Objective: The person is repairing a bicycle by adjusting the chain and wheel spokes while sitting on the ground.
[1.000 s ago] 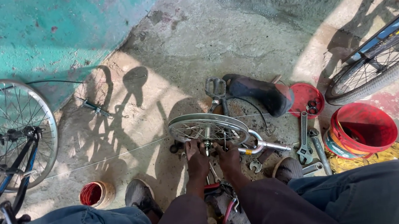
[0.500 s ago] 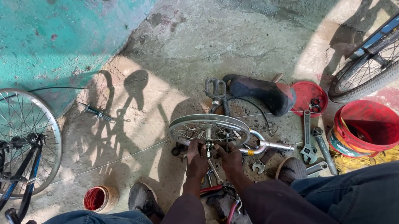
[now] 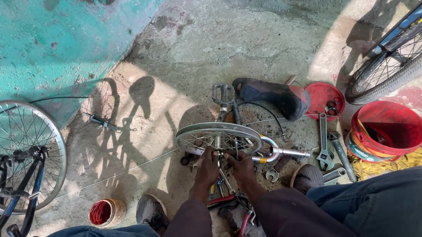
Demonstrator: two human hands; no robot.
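Working low over cracked concrete floor (image 3: 245,45): left hand (image 3: 206,167) and right hand (image 3: 241,166) pressed close together, fingers pinching at the hub axle under a small silver spoked bicycle wheel (image 3: 218,134) lying flat between the knees. Risking, by judgement: wheel tipping off its perch, small axle parts dropping among scattered steel wrenches (image 3: 324,147), fingers catching in spokes. Red plastic bucket (image 3: 385,130) sitting just right; large spoked rim (image 3: 15,154) leaning far left. Against the earlier frame: hands holding the same spot, view drifting slightly.
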